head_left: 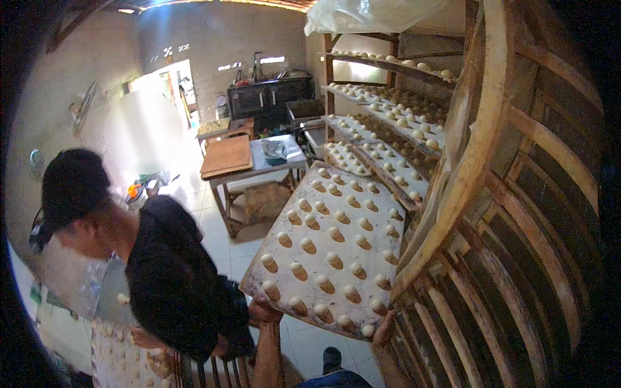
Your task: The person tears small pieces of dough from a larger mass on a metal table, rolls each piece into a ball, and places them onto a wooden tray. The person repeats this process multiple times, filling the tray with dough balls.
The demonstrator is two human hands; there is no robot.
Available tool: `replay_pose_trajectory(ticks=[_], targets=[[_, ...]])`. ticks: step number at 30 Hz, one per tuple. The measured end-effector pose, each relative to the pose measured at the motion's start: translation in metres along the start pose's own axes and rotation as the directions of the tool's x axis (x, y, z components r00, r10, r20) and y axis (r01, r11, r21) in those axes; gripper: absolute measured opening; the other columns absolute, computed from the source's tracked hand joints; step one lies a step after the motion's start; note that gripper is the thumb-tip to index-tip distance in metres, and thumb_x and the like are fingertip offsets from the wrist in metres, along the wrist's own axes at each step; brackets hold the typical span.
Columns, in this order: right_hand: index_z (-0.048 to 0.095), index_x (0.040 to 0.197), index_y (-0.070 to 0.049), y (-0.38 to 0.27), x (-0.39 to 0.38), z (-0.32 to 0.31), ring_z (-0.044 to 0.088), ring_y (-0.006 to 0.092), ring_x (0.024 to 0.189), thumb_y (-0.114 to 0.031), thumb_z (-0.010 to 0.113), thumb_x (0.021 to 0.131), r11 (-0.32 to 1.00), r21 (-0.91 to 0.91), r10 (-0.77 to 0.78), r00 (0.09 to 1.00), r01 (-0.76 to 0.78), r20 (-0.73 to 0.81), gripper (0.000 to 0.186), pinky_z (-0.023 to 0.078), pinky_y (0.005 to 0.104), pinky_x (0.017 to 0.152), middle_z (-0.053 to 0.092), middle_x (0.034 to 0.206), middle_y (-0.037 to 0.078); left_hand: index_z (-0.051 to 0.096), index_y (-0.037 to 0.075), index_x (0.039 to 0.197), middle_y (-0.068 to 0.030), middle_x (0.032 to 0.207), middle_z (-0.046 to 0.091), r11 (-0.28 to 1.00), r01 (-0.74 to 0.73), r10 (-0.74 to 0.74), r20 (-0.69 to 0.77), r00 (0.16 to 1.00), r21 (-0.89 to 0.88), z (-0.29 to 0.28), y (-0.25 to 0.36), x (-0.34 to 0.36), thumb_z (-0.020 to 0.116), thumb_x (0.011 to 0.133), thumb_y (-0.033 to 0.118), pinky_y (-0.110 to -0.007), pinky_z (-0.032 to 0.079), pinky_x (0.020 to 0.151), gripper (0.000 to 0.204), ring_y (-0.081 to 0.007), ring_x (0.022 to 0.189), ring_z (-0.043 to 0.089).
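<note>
With both arms raised from the lower edge, I carry a large board (pixel 314 252) with rows of small pale dough balls on its floury surface, tilted in front of me. My left hand (pixel 264 313) is closed on the board's lower-left corner. My right hand (pixel 384 328) holds the lower-right corner, beside the wooden slats. The board's far end is close to a rack shelf (pixel 381 161) loaded with similar dough balls.
A co-worker in black (pixel 171 271) stands close on my left beside another tray of dough balls (pixel 110 355). A slatted wooden rack (pixel 511 271) rises along my right. Ahead are a table (pixel 226 165), a dark counter unit (pixel 259 97) and a bright doorway.
</note>
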State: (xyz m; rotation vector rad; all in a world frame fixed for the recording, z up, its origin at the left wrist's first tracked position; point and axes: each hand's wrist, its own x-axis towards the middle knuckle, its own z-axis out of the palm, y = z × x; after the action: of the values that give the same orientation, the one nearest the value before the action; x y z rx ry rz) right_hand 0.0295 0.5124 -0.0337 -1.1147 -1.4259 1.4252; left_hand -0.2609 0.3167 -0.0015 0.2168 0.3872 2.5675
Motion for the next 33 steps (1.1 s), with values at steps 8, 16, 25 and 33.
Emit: replay_pose_trajectory(ticks=[8, 16, 25, 33], targets=[[0.05, 0.129, 0.009, 0.025, 0.131, 0.124, 0.047, 0.0362, 0.126, -0.041, 0.03, 0.109, 0.994, -0.106, -0.011, 0.971, -0.015, -0.239, 0.057, 0.035, 0.0437, 0.11, 0.049, 0.136, 0.027, 0.06, 0.004, 0.117, -0.0118, 0.108, 0.064, 0.985, 0.153, -0.152, -0.013, 0.988, 0.08, 0.037, -0.082, 0.272, 0.05, 0.074, 0.025, -0.054, 0.05, 0.1, 0.049, -0.0342, 0.104, 0.061], [0.037, 0.151, -0.001, 0.031, 0.231, 0.186, 0.034, 0.0362, 0.14, -0.05, 0.034, 0.106, 0.978, -0.093, 0.096, 0.799, -0.186, -0.594, 0.066, 0.028, 0.0485, 0.116, 0.036, 0.152, 0.023, 0.058, -0.002, 0.118, -0.0178, 0.115, 0.065, 0.869, 0.484, -0.487, 0.008, 0.873, 0.101, 0.002, -0.221, 0.472, 0.05, 0.066, 0.02, -0.054, 0.046, 0.106, 0.057, -0.0401, 0.109, 0.06], [0.045, 0.145, -0.003, -0.009, 0.271, 0.191, 0.041, 0.037, 0.131, -0.044, 0.043, 0.103, 0.994, 0.002, 0.07, 0.63, -0.108, -0.773, 0.059, 0.034, 0.049, 0.109, 0.043, 0.144, 0.023, 0.057, 0.008, 0.091, -0.0119, 0.093, 0.061, 0.684, 0.725, -0.712, -0.147, 0.687, 0.075, -0.018, -0.34, 0.527, 0.052, 0.066, 0.02, -0.051, 0.053, 0.09, 0.029, -0.0329, 0.088, 0.061], [0.051, 0.14, -0.004, -0.073, 0.261, 0.212, 0.048, 0.0378, 0.123, -0.039, 0.05, 0.1, 0.988, 0.146, 0.137, 0.759, -0.056, -0.636, 0.053, 0.04, 0.0495, 0.103, 0.05, 0.136, 0.023, 0.056, 0.008, 0.085, -0.0106, 0.091, 0.06, 0.737, 0.676, -0.673, -0.083, 0.735, 0.005, -0.014, -0.347, 0.527, 0.052, 0.064, 0.022, -0.046, 0.053, 0.09, 0.026, -0.0327, 0.088, 0.059]])
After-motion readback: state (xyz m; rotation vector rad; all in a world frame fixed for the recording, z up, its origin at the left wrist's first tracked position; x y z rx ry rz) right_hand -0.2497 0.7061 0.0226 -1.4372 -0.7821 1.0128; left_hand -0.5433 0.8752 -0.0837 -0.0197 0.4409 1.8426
